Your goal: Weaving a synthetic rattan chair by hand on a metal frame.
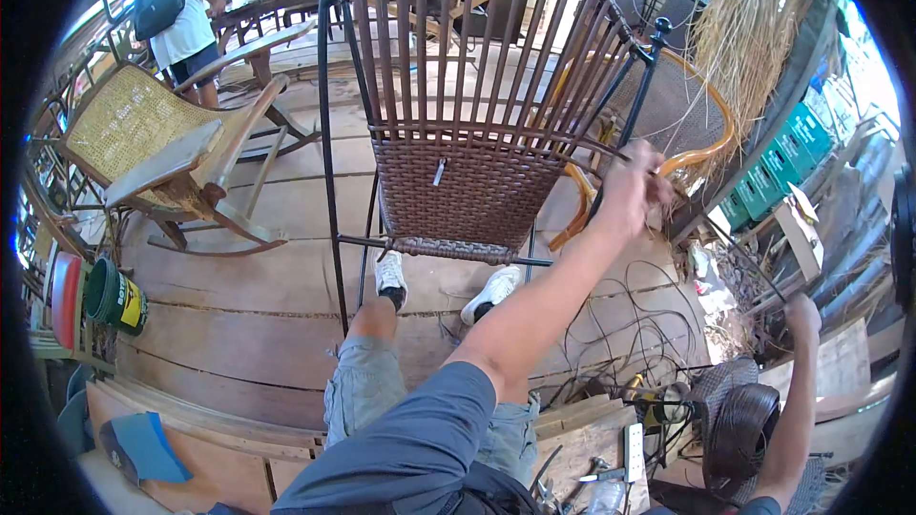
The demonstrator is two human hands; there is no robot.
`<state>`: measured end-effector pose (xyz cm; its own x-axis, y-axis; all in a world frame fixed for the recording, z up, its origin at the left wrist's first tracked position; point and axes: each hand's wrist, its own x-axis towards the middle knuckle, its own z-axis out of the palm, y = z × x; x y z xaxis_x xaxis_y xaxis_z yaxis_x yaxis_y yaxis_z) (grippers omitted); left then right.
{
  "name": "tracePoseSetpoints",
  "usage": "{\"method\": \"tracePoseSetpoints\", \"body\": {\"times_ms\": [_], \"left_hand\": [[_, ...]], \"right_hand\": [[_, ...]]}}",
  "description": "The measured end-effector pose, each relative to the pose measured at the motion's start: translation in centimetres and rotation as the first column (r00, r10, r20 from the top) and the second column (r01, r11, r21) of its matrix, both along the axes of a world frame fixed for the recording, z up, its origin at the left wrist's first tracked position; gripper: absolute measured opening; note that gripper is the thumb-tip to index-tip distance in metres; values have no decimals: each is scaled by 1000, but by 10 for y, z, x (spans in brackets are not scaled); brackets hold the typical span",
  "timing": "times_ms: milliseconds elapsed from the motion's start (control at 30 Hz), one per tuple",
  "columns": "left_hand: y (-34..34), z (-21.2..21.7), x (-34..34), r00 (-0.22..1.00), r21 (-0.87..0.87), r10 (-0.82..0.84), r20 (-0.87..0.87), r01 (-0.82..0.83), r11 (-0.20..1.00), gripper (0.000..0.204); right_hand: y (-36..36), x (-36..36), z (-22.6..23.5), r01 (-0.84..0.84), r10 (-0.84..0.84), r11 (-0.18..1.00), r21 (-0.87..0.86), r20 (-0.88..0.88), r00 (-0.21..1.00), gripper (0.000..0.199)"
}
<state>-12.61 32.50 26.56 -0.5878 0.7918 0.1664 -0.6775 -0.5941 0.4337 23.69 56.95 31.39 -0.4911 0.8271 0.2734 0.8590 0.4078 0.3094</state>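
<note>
A brown woven chair (458, 193) with a slatted back and black metal frame posts stands in front of me. Across to its right side reaches my left hand (632, 189), fingers curled at the side rail by the frame post. What exactly those fingers hold is hard to make out. Farther right and lower, my right hand (802, 315) is closed in a fist on a thin dark strand (746, 259). This strand runs up toward my left hand and looks taut. On the seat weave lies a small pale piece (440, 172).
Loose dark strands (620, 329) lie on the plank floor at right, beside a coil of brown strand (744, 429). Tools and a power strip (633, 453) sit on a board. At left are a rocking chair (181, 148), a bucket (116, 298) and a standing person (186, 29).
</note>
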Motion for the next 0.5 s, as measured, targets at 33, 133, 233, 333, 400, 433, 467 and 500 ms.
{"method": "tracePoseSetpoints", "body": {"times_ms": [33, 133, 233, 333, 400, 433, 467, 500], "left_hand": [[8, 2, 2, 991, -46, 98, -91, -102, 994, 25], [44, -49, 14, 974, 245, -207, 88, 181, 953, 27], [81, -146, 202, 235, 421, 552, -800, -434, 796, 42], [21, -106, 188, 247, -14, -13, -969, -1, 1000, 47], [7, -97, 116, 298, -546, -570, -766, 170, 821, 48], [-2, -114, 71, 479, -250, -201, -854, -40, 967, 38], [-20, -72, 42, 817, -215, -290, -498, 208, 954, 17], [-24, -48, 20, 909, -94, -226, -350, 206, 974, 19]], "right_hand": [[0, 7, 3, 40, -40, 999, 1, 13, 999, 23], [-75, -149, -9, -560, 413, 816, -142, -534, 737, 28], [-228, -278, -4, -748, 160, 366, -554, -754, 637, 29], [-237, -265, 8, -738, 514, 571, -359, -544, 663, 29], [-174, -226, -15, -913, 775, 397, -89, -500, 386, 20], [-166, -205, -14, -770, 585, 577, -274, -519, 623, 18], [-104, -163, -33, -624, 478, 679, -386, -412, 776, 17], [-37, -92, -53, -826, 826, 562, 27, 22, 563, 18]]}}
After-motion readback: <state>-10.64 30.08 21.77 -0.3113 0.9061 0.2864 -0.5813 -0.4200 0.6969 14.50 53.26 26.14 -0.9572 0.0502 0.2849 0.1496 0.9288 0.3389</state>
